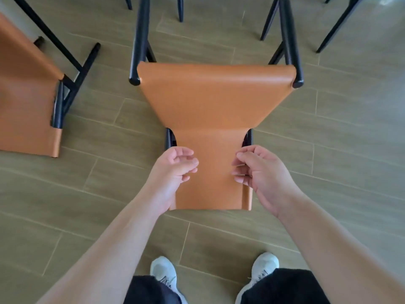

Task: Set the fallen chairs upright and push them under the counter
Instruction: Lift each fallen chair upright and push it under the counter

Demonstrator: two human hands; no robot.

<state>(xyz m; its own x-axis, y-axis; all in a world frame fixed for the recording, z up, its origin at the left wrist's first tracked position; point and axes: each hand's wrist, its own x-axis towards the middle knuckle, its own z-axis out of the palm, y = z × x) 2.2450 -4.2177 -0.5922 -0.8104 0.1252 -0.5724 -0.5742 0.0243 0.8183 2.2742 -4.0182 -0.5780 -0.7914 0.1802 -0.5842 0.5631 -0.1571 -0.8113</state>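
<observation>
An orange leather chair with black legs lies on its back on the tiled floor in front of me. Its backrest points toward my feet and its legs point away. My left hand hovers at the left edge of the backrest, fingers loosely curled, holding nothing. At the right edge my right hand mirrors it, with its fingertips close to the black frame post. A second orange chair lies fallen at the left, partly cut off by the frame edge.
Black legs of other chairs stand along the top of the view. My white shoes are on the floor just behind the backrest. Open wood-look tile floor lies to the right.
</observation>
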